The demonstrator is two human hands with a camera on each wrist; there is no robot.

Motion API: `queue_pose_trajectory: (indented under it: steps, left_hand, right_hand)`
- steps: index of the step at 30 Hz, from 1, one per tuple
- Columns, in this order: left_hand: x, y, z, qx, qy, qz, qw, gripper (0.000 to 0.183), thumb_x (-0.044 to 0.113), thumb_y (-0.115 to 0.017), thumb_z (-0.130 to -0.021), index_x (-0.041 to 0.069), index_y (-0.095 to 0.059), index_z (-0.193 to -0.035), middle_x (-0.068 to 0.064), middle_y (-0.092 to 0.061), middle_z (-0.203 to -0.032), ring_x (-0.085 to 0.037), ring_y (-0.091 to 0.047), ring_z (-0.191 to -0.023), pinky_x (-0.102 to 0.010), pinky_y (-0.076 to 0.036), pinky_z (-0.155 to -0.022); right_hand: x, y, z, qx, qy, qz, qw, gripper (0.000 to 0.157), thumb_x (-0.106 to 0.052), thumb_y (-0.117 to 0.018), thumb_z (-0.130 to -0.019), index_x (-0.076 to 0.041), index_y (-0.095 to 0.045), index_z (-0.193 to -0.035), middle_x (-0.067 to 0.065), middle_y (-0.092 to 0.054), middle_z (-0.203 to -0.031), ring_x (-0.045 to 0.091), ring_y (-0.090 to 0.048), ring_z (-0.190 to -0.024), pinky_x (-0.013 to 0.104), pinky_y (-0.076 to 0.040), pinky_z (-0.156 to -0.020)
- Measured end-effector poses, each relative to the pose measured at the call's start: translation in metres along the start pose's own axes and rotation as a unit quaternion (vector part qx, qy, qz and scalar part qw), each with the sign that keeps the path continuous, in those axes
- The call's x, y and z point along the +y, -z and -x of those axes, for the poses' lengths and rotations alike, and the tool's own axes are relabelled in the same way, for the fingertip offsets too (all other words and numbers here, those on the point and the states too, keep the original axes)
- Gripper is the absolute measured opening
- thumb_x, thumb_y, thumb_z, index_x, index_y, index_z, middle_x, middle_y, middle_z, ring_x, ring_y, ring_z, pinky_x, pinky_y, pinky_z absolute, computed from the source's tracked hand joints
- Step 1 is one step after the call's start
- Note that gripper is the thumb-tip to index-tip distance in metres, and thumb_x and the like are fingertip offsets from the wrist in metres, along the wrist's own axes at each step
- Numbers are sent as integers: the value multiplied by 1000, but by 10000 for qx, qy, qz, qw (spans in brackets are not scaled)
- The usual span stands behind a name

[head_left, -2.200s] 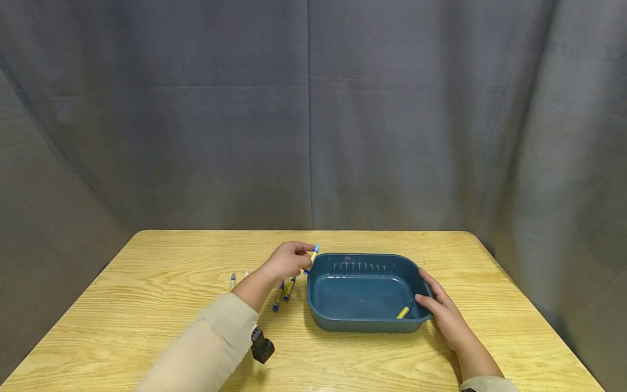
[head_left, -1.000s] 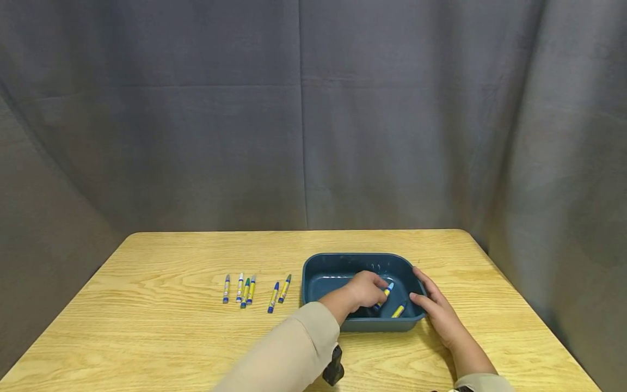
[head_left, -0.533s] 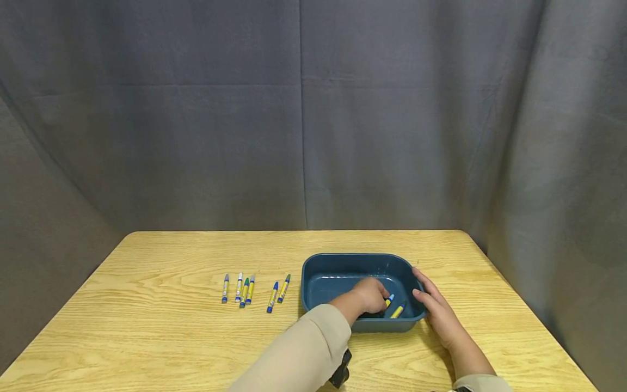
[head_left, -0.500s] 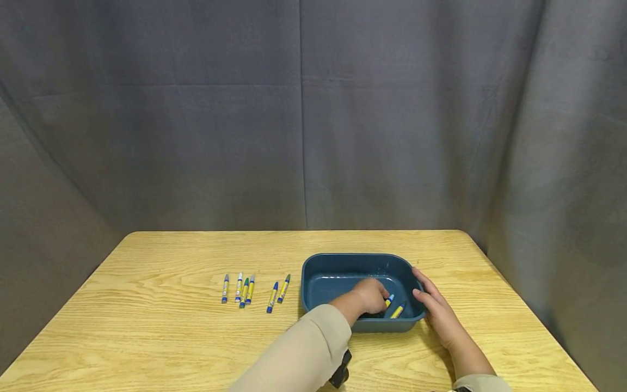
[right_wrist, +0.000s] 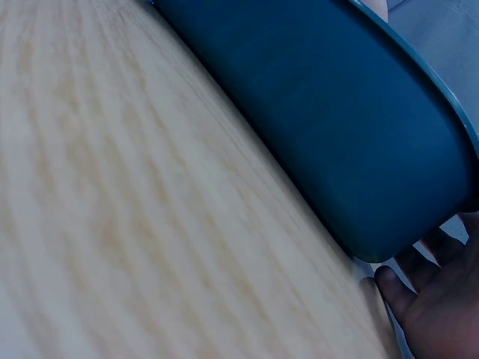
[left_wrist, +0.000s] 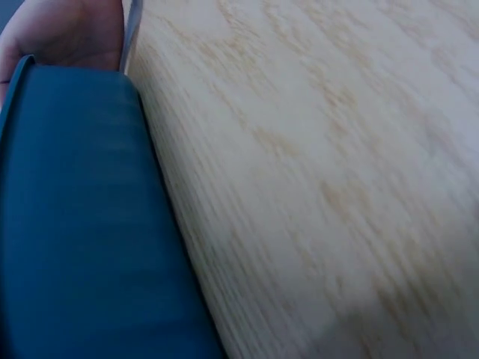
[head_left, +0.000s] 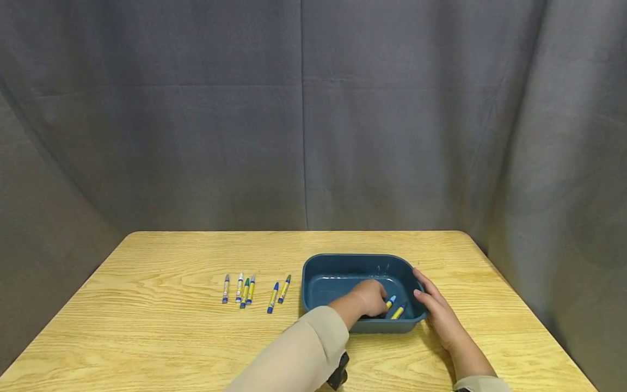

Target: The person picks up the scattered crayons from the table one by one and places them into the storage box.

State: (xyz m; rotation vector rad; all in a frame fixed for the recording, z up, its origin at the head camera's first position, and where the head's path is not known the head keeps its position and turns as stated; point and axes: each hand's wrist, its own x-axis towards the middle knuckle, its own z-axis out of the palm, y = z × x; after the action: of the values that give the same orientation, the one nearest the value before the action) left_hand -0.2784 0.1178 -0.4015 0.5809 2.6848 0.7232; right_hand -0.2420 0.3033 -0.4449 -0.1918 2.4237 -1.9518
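My left hand (head_left: 370,298) reaches inside the dark teal basin (head_left: 338,260). It pinches a light-blue crayon (head_left: 390,302) in a yellow wrapper, low over the basin floor; the crayon's lower end is hidden by the fingers. Just right of it lies a second yellow-wrapped crayon (head_left: 398,312) with a dark tip. My right hand (head_left: 441,313) grips the basin's right end, thumb over the rim and fingers along the outside. In the left wrist view the basin's outer wall (left_wrist: 82,209) fills the left side; the right wrist view shows my right hand (right_wrist: 441,307) at its corner.
Several crayons lie on the wooden table (head_left: 161,337) left of the basin: a group with a green crayon (head_left: 244,294), and a pair with a blue crayon (head_left: 272,298). A grey curtain (head_left: 196,136) hangs behind the table.
My left hand picked the light-blue crayon from beside the basin, carried it right into the basin and lowered it beside the other crayon. My right hand stays on the basin's right end.
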Motion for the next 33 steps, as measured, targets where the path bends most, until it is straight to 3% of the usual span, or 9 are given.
queue_pose_trajectory:
  steps: [8, 12, 16, 19, 22, 25, 28, 31, 33]
  left_hand:
    - [-16, 19, 7, 84, -64, 551, 9984, 37, 12, -69, -87, 7, -67, -123, -8, -64, -129, -24, -59, -120, -32, -53, -90]
    - [-31, 28, 5, 292, -215, 893, 9953, 36, 11, -69, -87, 6, -67, -123, -8, -66, -125, -22, -62, -113, -34, -53, -90]
    - [-45, 41, 12, 445, -327, 1297, 9900, 38, 8, -67, -89, 2, -64, -126, -10, -69, -109, -17, -62, -87, -30, -51, -77]
    - [-52, 57, 26, 511, -357, 1682, 9838, 42, 5, -65, -90, -3, -59, -131, -12, -67, -97, -14, -52, -69, -27, -43, -64]
    - [-67, 73, 35, 644, -397, 1830, 9802, 43, 6, -63, -91, -2, -57, -133, -11, -64, -95, -11, -45, -63, -24, -37, -57]
    - [-86, 89, 43, 864, -304, 1893, 9776, 43, 7, -62, -92, -2, -57, -133, -11, -62, -96, -11, -46, -65, -22, -39, -58]
    - [-107, 103, 51, 1084, -177, 1994, 9737, 42, 6, -61, -92, -3, -57, -133, -12, -61, -97, -12, -48, -70, -22, -42, -60]
    - [-127, 114, 62, 1227, -29, 2114, 9697, 43, 5, -59, -93, -4, -55, -134, -10, -59, -96, -12, -49, -71, -22, -42, -60]
    - [-141, 120, 69, 1287, 59, 2144, 9682, 44, 5, -58, -93, -5, -53, -135, -9, -57, -94, -12, -47, -70, -22, -39, -59]
  right_hand:
    - [1, 0, -1, 23, 60, -15, 10000, 60, -21, -39, -103, -6, -17, -157, 17, -4, -165, 39, -1, -150, -2, -26, -88]
    - [2, 1, -1, 38, 3, 39, 10000, 61, -24, -40, -103, -8, -17, -157, 17, -4, -165, 38, 1, -151, 0, -24, -92]
    - [1, 1, -1, 36, -47, 42, 10000, 62, -24, -40, -103, -7, -17, -157, 17, -3, -165, 38, 4, -151, 27, -14, -120]
    - [0, 0, -1, 50, -68, -2, 10000, 61, -24, -40, -103, -6, -17, -157, 17, -2, -165, 38, 5, -151, 53, -3, -122]
    - [-1, 0, -2, 48, -59, 6, 10000, 61, -24, -40, -103, -6, -17, -157, 17, -2, -165, 38, 5, -151, 56, -2, -121]
    - [-2, 0, -1, 41, -53, 26, 10000, 62, -24, -41, -103, -6, -17, -157, 17, -2, -165, 38, 5, -151, 53, -4, -122]
    - [-2, 0, -1, 32, -38, 68, 10000, 62, -25, -40, -103, -7, -17, -157, 17, -3, -165, 38, 3, -151, 26, -14, -120]
    - [-1, 0, 0, 9, -5, 99, 10000, 62, -26, -40, -103, -7, -16, -157, 17, -3, -165, 38, 2, -151, 2, -23, -99]
    - [0, 1, 0, -5, 22, 112, 9999, 62, -26, -40, -103, -6, -16, -157, 17, -3, -165, 39, 2, -150, -3, -24, -89]
